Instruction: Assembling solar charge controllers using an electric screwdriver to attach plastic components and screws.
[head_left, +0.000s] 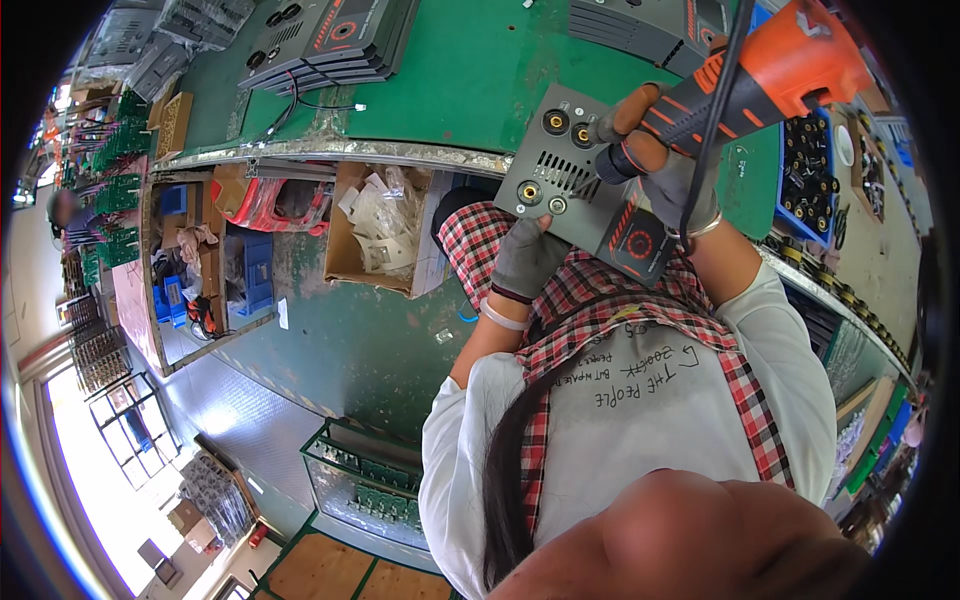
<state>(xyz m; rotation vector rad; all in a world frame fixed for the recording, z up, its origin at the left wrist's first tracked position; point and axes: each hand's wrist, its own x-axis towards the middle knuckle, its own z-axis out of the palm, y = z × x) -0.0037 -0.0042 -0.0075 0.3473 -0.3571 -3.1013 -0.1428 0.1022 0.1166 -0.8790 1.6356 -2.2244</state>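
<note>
Power tool (752, 92), orange and black, held in gloved right hand (682, 188), gray metal panel (592, 212) with slots, held by gloved left hand (528, 258)

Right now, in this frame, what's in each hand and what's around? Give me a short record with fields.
Left hand: gloved, gripping the lower left edge of the panel, thumb on its face
Right hand: gloved, wrapped around the front of the driver
Driver: orange and black, nose over the panel; bit contact cannot be told
Panel: grey, tilted, with vents and round sockets
Bench: green, bearing a panel stack at upper left
Tray: blue, full of black round parts, right of the driver
Carton: open, holding packaging, below bench level
</note>
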